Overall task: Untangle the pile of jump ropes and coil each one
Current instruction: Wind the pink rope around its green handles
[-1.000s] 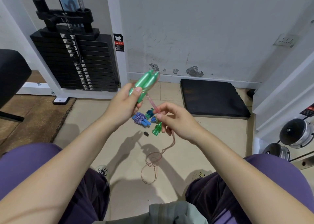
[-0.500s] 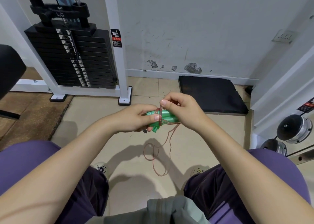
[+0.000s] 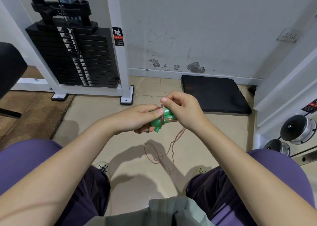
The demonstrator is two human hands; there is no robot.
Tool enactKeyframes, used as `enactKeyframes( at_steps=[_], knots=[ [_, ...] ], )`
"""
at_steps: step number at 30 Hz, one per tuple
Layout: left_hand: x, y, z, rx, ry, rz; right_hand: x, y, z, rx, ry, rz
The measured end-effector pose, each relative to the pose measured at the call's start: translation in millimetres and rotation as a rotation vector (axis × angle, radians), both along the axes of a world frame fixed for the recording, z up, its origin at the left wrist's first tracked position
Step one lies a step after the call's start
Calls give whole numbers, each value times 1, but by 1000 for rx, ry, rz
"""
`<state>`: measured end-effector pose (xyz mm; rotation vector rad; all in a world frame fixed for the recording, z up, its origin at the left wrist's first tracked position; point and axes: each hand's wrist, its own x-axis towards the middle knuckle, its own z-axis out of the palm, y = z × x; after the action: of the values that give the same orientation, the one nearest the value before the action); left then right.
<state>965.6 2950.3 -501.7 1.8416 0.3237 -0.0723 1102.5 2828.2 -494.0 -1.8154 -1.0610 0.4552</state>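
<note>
A left hand point(image 3: 137, 118) grips paired green handles point(image 3: 161, 120), long axis pointing right. Just right of the handles, a right hand point(image 3: 182, 111) pinches the pink cord point(image 3: 162, 113) looping them; slack trails floorward.

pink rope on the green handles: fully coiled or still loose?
Partly coiled. A few turns of the pink rope wrap the green handles; the rest hangs in loose loops over the floor. The right hand pinches the rope.

Two hands point(image 3: 137, 117), two green handles point(image 3: 160, 121), one pink rope point(image 3: 171, 145), one black mat point(image 3: 214, 95), two chrome weights point(image 3: 298, 128).
</note>
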Motion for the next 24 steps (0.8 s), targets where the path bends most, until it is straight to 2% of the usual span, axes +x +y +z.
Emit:
enactKeyframes(
  at_steps=[4,6,11,13,15,17,18,22,24],
  knots=[
    [0,-2,-3,179,-81,7,1,0,-2,0,7,15],
    [1,-4,-3,209,-127,18,4,-1,-2,-17,58,31],
    [1,-1,-4,315,-220,86,13,-1,0,-140,418,79],
    [1,-2,-5,253,-257,112,17,-2,0,-119,610,184],
    [4,-2,-3,-1,-321,251,16,-3,0,-83,753,326],
    [7,5,-1,-188,-412,451,13,-4,-1,-125,705,390],
    [7,11,0,-180,-445,532,9,-5,-1,-157,629,397],
    [6,24,-8,-49,-459,705,-15,0,-6,-181,357,333],
    [7,23,-12,132,-427,754,-21,2,-8,-188,269,251]
  ],
)
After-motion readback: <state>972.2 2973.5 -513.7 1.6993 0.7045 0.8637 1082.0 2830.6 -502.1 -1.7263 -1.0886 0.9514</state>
